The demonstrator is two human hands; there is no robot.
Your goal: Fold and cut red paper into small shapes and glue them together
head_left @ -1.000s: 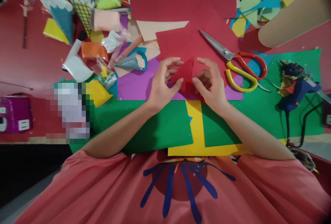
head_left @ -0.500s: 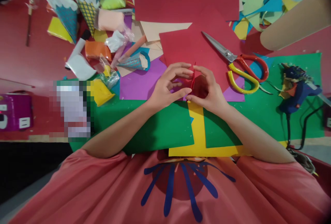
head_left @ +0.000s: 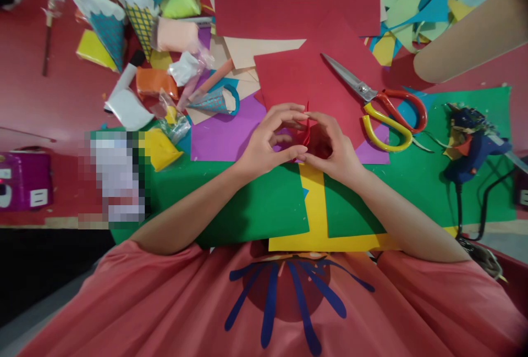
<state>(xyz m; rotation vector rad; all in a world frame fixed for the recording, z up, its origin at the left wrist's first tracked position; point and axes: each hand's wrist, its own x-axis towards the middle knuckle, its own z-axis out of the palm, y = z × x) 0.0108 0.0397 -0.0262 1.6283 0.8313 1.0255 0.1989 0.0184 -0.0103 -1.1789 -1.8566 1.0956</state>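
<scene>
Between my fingertips stands a small piece of red paper or foam sheet [head_left: 306,132], seen nearly edge-on and slightly bent. My left hand [head_left: 275,138] pinches it from the left, thumb at the near end and fingers at the far end. From the other side, my right hand [head_left: 333,145] grips the same piece with thumb and curled fingers. Its exact shape is partly hidden by my fingers. Under my hands lie a purple sheet [head_left: 223,136] and a red sheet [head_left: 284,79]. Large scissors [head_left: 363,93] with red and yellow handles rest just beyond my right hand.
A blue glue gun [head_left: 474,159] lies on a green sheet [head_left: 437,192] at the right. A cardboard tube [head_left: 466,38] is at the upper right. Packets of clay [head_left: 157,82], paper cones [head_left: 105,27] and a small cone [head_left: 212,101] crowd the left. A yellow sheet [head_left: 315,208] lies nearest me.
The red piece has bent a little, and its lower part bulges between my fingers. My hands have drawn slightly closer together around it.
</scene>
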